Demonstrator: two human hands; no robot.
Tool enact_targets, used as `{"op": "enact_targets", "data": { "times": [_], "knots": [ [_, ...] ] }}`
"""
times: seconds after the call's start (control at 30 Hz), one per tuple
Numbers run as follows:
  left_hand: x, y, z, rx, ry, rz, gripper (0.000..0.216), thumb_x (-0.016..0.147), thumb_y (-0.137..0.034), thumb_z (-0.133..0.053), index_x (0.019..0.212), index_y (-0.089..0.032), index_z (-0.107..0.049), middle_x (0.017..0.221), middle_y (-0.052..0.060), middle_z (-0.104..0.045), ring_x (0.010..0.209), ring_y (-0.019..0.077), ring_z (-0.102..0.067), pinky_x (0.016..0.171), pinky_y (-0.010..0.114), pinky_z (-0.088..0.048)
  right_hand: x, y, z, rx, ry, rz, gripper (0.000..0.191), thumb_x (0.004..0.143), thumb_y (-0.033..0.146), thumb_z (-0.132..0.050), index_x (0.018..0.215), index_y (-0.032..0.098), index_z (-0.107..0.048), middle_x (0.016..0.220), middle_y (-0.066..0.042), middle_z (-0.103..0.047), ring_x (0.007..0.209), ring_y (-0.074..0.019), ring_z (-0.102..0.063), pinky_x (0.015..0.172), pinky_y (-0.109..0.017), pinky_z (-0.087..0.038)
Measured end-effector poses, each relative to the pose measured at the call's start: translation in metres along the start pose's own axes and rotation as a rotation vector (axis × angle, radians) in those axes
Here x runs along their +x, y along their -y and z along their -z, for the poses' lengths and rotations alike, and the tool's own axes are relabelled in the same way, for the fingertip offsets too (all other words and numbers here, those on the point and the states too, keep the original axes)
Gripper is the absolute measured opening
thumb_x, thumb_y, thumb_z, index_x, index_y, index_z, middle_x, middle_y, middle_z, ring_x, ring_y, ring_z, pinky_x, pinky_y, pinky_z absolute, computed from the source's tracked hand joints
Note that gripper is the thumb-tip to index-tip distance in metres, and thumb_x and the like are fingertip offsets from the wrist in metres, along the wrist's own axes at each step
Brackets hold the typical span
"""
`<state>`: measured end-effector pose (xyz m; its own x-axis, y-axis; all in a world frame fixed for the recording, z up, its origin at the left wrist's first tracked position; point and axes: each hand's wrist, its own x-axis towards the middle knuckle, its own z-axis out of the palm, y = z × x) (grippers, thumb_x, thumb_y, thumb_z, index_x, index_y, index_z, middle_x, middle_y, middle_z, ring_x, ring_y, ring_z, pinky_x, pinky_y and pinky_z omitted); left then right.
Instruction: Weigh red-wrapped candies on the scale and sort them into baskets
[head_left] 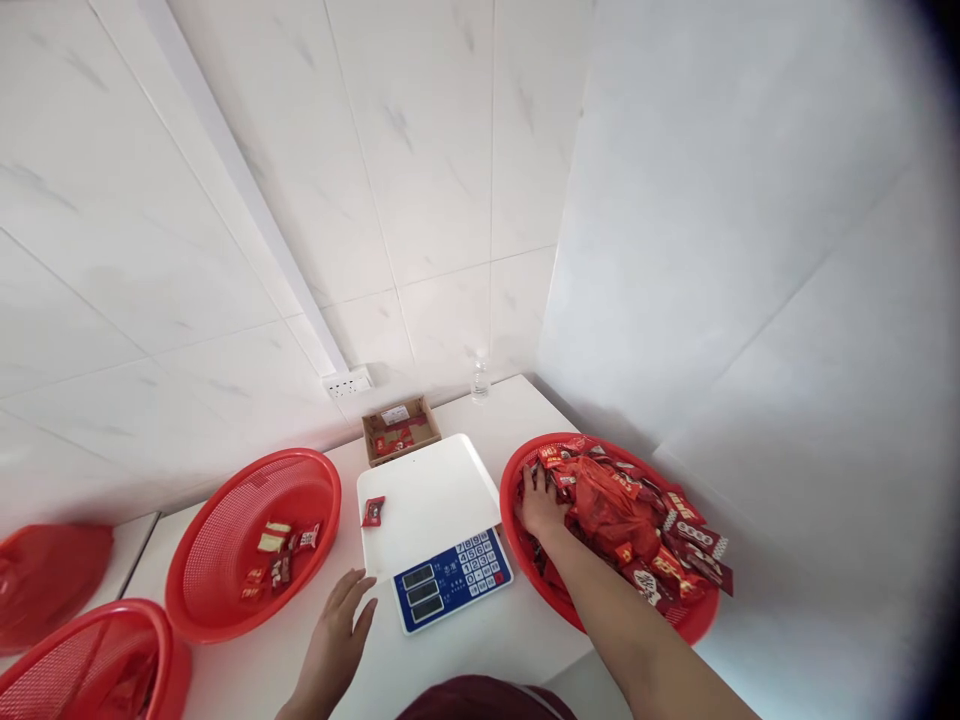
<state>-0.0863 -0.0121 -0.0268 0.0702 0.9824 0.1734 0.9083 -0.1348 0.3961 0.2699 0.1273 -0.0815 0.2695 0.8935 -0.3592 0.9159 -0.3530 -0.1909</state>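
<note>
My right hand (541, 505) reaches into the left side of a full red basket (512, 470). Its fingers are spread over the red wrapped packets (671, 560) heaped there; their tips are partly hidden among them. A crumpled red plastic bag (609, 500) lies on top of the heap. My left hand (341, 625) is held open, holding nothing, at the left front of a white weighing scale (427, 480) with a blue keypad panel (446, 590). One small red wrapped piece (373, 511) lies on the left edge of the scale's plate.
To the left, a red basket (214, 540) holds a few small packets (281, 565). Another red basket (169, 650) and a red bag (52, 580) are farther left. Behind the scale stand a cardboard box (405, 455) with red packets and a clear bottle (480, 378). Walls border the table.
</note>
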Motion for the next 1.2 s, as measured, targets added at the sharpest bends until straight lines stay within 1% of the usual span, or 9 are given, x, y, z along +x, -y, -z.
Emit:
{"op": "enact_targets", "data": {
  "times": [0.13,0.27,0.37,0.5,0.63,0.77,0.9,1.03,1.2],
  "knots": [
    [-0.001,-0.006,-0.001,-0.009,0.028,-0.007,0.031,0.083,-0.039,-0.047,0.100,-0.024,-0.067,0.113,0.008,-0.065,0.108,0.0253,-0.059,0.089,0.043,-0.051,0.003,-0.003,-0.002,-0.077,-0.071,0.048,0.062,0.084,0.021,-0.031,0.144,0.025,-0.015,0.151,-0.012,-0.009,0.132,-0.0332,-0.017,0.093,-0.060,-0.028],
    [0.001,-0.015,0.000,-0.029,0.044,-0.012,0.030,0.083,-0.038,-0.046,0.101,-0.024,-0.066,0.113,0.008,-0.065,0.108,0.0247,-0.059,0.090,0.043,-0.051,0.007,0.002,-0.002,-0.033,-0.069,-0.018,0.060,0.085,0.017,-0.029,0.144,0.023,-0.016,0.149,-0.016,-0.016,0.125,-0.0333,-0.030,0.090,-0.060,-0.029],
    [0.001,-0.020,0.001,-0.030,0.043,-0.006,0.030,0.083,-0.038,-0.046,0.102,-0.024,-0.066,0.113,0.008,-0.065,0.108,0.0246,-0.059,0.090,0.043,-0.051,0.004,0.004,-0.005,-0.003,-0.146,-0.034,0.057,0.087,0.017,-0.024,0.143,0.022,-0.017,0.146,-0.018,-0.022,0.123,-0.0329,-0.034,0.089,-0.061,-0.029],
    [-0.004,-0.019,0.003,-0.023,0.042,-0.011,0.029,0.084,-0.037,-0.046,0.102,-0.025,-0.066,0.113,0.008,-0.065,0.108,0.0244,-0.059,0.090,0.043,-0.050,-0.001,0.002,-0.007,0.008,-0.245,0.024,0.055,0.086,0.019,-0.028,0.141,0.020,-0.025,0.141,-0.019,-0.030,0.121,-0.0321,-0.036,0.088,-0.055,-0.033],
    [-0.009,-0.016,0.007,-0.008,0.022,0.000,0.027,0.083,-0.036,-0.048,0.100,-0.026,-0.066,0.113,0.007,-0.065,0.107,0.0245,-0.059,0.089,0.043,-0.051,0.002,-0.003,0.001,0.015,-0.236,0.053,0.052,0.085,0.015,-0.029,0.136,0.019,-0.033,0.134,-0.020,-0.036,0.117,-0.0307,-0.041,0.084,-0.048,-0.039],
    [-0.009,-0.015,0.008,-0.006,0.030,-0.011,0.027,0.084,-0.035,-0.046,0.100,-0.025,-0.066,0.112,0.007,-0.065,0.109,0.0240,-0.059,0.090,0.042,-0.051,0.006,-0.013,0.014,0.047,-0.196,0.127,0.047,0.084,0.011,-0.028,0.127,0.021,-0.044,0.124,-0.016,-0.046,0.110,-0.0257,-0.048,0.080,-0.037,-0.043],
    [-0.005,-0.018,0.004,-0.024,0.040,-0.038,0.028,0.084,-0.035,-0.046,0.101,-0.025,-0.066,0.112,0.007,-0.065,0.108,0.0240,-0.059,0.090,0.042,-0.051,0.000,-0.023,0.024,0.244,-0.219,0.188,0.045,0.079,0.008,-0.035,0.118,0.023,-0.052,0.126,-0.009,-0.050,0.103,-0.0207,-0.055,0.082,-0.031,-0.043],
    [0.001,-0.025,-0.002,-0.054,0.071,-0.066,0.028,0.084,-0.034,-0.046,0.102,-0.025,-0.065,0.113,0.007,-0.065,0.107,0.0232,-0.059,0.090,0.041,-0.051,-0.017,-0.037,0.034,0.544,-0.207,0.181,0.044,0.072,0.009,-0.042,0.112,0.023,-0.055,0.113,-0.003,-0.061,0.103,-0.0183,-0.056,0.089,-0.029,-0.041],
    [0.007,-0.035,-0.009,-0.104,0.114,-0.076,0.028,0.084,-0.033,-0.046,0.104,-0.024,-0.064,0.115,0.007,-0.064,0.110,0.0230,-0.058,0.092,0.042,-0.050,-0.046,-0.068,0.045,0.729,-0.168,0.253,0.040,0.070,0.021,-0.050,0.109,0.021,-0.056,0.109,-0.004,-0.064,0.103,-0.0211,-0.057,0.093,-0.033,-0.041]
  ]
}}
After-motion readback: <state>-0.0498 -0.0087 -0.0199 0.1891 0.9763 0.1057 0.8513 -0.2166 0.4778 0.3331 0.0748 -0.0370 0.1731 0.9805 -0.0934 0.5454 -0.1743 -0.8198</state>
